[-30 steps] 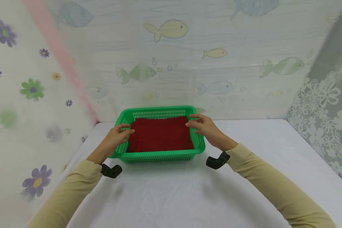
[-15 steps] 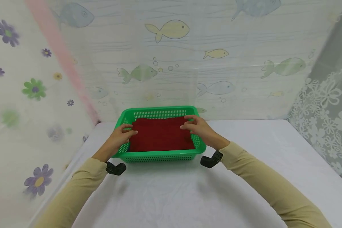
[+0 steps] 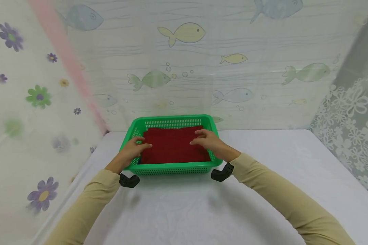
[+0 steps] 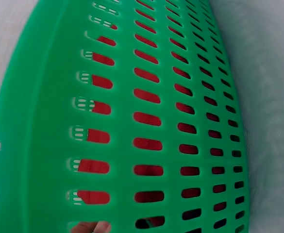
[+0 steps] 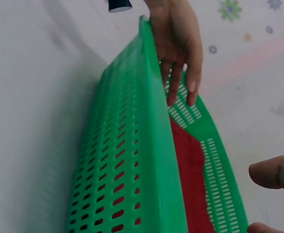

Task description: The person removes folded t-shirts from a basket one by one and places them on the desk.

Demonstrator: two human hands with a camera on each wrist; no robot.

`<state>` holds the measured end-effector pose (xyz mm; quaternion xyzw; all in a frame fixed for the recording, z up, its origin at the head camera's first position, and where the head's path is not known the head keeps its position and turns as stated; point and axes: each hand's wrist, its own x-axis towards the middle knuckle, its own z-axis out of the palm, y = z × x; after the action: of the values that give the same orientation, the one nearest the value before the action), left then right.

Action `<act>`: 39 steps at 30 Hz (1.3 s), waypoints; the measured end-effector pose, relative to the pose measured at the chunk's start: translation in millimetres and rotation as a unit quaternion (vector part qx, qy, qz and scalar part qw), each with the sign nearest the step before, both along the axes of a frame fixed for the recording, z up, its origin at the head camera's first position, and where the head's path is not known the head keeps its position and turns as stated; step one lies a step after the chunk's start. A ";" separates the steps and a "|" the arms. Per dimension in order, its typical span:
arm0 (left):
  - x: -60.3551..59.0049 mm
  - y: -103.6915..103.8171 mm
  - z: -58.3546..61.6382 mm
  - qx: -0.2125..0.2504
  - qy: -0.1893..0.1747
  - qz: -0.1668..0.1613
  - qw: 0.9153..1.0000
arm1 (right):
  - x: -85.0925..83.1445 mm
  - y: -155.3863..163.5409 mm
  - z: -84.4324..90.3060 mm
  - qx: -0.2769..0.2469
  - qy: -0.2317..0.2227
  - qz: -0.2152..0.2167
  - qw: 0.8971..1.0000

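Note:
A folded dark red cloth lies in a green plastic basket with slotted walls. My left hand is over the basket's left side, thumb stretched toward the cloth's left edge. At the opposite side, my right hand hovers over the cloth's right part with fingers spread. Neither hand visibly grips anything. Through the wall slots in the left wrist view, red cloth shows, with something darker low down that I cannot identify. The right wrist view shows my left hand's fingers extended down inside the rim.
The basket stands on a white-covered table, near its back edge. Behind it hangs a curtain printed with fish. A flowered curtain is on the left and a lace-patterned one on the right. Both wrists carry black devices.
Both hands have moved inward over the cloth, the right one to the left and the left one to the right. They are also slightly lower. Basket and cloth stay in place.

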<state>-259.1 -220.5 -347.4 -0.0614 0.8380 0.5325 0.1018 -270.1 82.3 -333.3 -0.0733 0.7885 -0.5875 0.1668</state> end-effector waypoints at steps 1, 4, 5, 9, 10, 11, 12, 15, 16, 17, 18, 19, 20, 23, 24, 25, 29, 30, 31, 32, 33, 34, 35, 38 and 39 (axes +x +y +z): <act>-0.2 0.9 -0.4 -0.004 -0.003 -0.003 1.000 | -0.5 -0.9 -1.5 0.001 -0.002 -0.001 1.000; -1.1 3.9 -1.8 -0.010 -0.011 -0.011 1.000 | -0.6 -3.0 -4.8 0.011 -0.005 -0.007 1.000; -1.5 4.9 -2.3 -0.012 -0.015 -0.013 1.000 | -1.0 -3.6 -6.1 0.014 -0.005 -0.008 1.000; -2.6 7.5 -4.7 -0.029 -0.021 -0.021 0.999 | -1.2 -5.0 -9.5 0.023 -0.009 -0.017 1.000; -2.6 7.8 -5.5 -0.034 -0.022 -0.023 0.999 | -1.4 -5.4 -10.5 0.024 -0.011 -0.019 0.999; -2.6 7.9 -6.3 -0.037 -0.024 -0.023 0.999 | -1.6 -5.9 -11.5 0.027 -0.012 -0.020 0.999; -2.6 7.8 -7.3 -0.042 -0.025 -0.024 0.999 | -1.3 -6.3 -12.3 0.028 -0.015 -0.021 0.999; -1.9 7.2 -10.1 -0.047 -0.028 -0.027 0.998 | 0.1 -7.8 -14.2 0.033 -0.023 -0.018 0.999; -1.6 6.9 -10.9 -0.049 -0.029 -0.028 0.998 | 0.1 -8.3 -15.1 0.035 -0.025 -0.016 0.999; -1.4 6.4 -11.7 -0.049 -0.029 -0.028 0.998 | 0.3 -8.8 -15.6 0.037 -0.026 -0.012 0.999; -1.0 5.8 -12.1 -0.048 -0.030 -0.029 0.998 | 0.4 -9.3 -16.2 0.037 -0.028 -0.009 0.999; -1.1 5.1 -12.7 -0.044 -0.031 -0.030 0.998 | 0.3 -9.9 -16.9 0.039 -0.029 -0.007 0.999; -1.4 4.2 -13.4 -0.039 -0.032 -0.030 0.998 | -0.4 -10.6 -17.8 0.041 -0.030 -0.005 0.999; -2.3 1.5 -13.8 -0.018 -0.037 -0.026 0.999 | -2.7 -13.0 -20.9 0.050 -0.028 0.002 0.998; -2.7 0.8 -13.7 -0.013 -0.038 -0.023 0.999 | -3.4 -13.7 -21.7 0.051 -0.030 0.004 0.998; -3.1 0.3 -13.7 -0.007 -0.040 -0.022 0.999 | -4.1 -14.3 -22.3 0.052 -0.031 0.005 0.998; -3.5 0.7 -12.2 0.006 -0.047 -0.016 0.999 | -6.8 -14.8 -23.9 0.048 -0.039 0.006 0.998; -3.9 0.9 -12.2 0.008 -0.048 -0.016 0.999 | -7.7 -14.6 -24.4 0.047 -0.040 0.006 0.998; -4.2 1.1 -12.2 0.012 -0.049 -0.017 0.999 | -8.7 -14.4 -24.8 0.047 -0.041 0.008 0.998; -4.7 1.2 -12.3 0.016 -0.049 -0.016 0.999 | -9.6 -14.2 -25.3 0.047 -0.043 0.010 0.998; -5.2 1.2 -12.4 0.019 -0.050 -0.016 0.998 | -10.6 -13.7 -25.8 0.047 -0.044 0.011 0.998; -5.7 1.0 -12.6 0.022 -0.050 -0.016 0.998 | -11.3 -13.5 -25.9 0.045 -0.047 0.012 0.998; -5.9 0.8 -12.6 0.024 -0.050 -0.016 0.998 | -12.1 -13.2 -26.1 0.043 -0.050 0.013 0.998; -6.7 0.6 -12.9 0.032 -0.053 -0.015 0.998 | -14.4 -12.9 -26.5 0.036 -0.063 0.010 0.997; -6.9 0.6 -12.9 0.035 -0.054 -0.016 0.998 | -15.1 -12.8 -26.6 0.029 -0.067 0.008 0.997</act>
<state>-266.0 -219.9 -360.4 -0.0731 0.8131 0.5555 0.1579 -285.2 69.5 -359.9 -0.0351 0.7918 -0.5662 0.2263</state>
